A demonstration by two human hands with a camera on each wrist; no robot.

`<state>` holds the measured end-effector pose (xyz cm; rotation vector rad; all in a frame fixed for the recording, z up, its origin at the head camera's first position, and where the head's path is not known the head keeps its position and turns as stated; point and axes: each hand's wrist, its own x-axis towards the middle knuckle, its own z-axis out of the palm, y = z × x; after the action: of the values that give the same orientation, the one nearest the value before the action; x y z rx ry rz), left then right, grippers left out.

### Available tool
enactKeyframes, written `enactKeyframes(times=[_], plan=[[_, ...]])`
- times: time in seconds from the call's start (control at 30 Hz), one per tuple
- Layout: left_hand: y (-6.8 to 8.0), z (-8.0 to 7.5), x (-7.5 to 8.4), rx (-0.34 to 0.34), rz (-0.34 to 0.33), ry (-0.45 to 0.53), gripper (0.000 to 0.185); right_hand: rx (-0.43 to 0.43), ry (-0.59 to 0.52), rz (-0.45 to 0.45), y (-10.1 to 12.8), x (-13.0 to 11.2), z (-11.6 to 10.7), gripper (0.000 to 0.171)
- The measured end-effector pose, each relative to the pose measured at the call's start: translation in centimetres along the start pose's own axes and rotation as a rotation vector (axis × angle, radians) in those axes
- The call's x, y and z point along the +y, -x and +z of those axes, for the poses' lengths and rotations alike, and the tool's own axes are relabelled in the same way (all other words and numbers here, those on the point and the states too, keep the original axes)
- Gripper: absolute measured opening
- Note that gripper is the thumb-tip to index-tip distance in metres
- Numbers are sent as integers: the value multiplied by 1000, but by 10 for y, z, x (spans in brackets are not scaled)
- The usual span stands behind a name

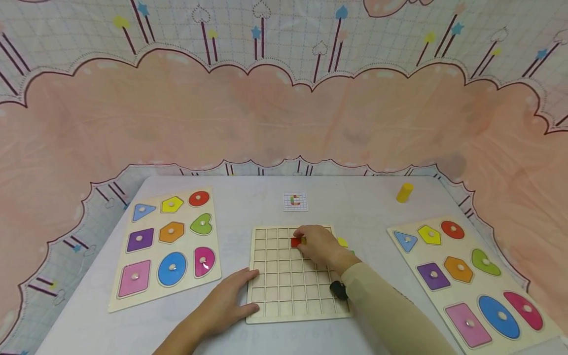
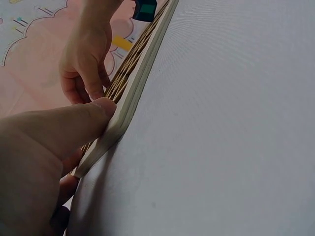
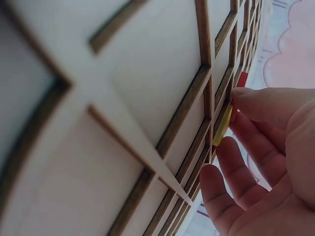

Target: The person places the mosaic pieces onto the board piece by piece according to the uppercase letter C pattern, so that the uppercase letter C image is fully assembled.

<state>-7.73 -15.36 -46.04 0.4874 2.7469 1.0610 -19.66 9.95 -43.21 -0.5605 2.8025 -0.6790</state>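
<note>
Nearest you, your left hand [image 1: 226, 301] rests at the left edge of the board [image 1: 284, 279], thumb and forefinger spread apart against it, seemingly to steady it. Farther in, your right hand [image 1: 321, 247] reaches over the upper cells, and its thumb and forefinger appear to pinch a yellow piece [image 3: 223, 127] just right of the red square [image 1: 295, 242]. You look to be early in filling the grid; I judge the next move calls for squaring the piece with its cell, then letting go without nudging the red one. The yellow piece looks small, thin and straight-edged, partly hidden by your fingers; the board is pale wood with dark-sided dividers. Beyond, on the counter [image 1: 248, 204], lies a pattern card [image 1: 295, 202] with a coloured C-like figure.
</note>
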Motion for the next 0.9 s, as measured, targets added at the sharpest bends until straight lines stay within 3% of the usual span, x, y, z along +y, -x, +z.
enactKeyframes(times=[0.43,0.9], plan=[[1,-2,1,6,19,-5,69,10,-17,-9,2,0,-3,36],[0,0,-1,4,15,-4,68,6,24,-12,2,0,-1,25]])
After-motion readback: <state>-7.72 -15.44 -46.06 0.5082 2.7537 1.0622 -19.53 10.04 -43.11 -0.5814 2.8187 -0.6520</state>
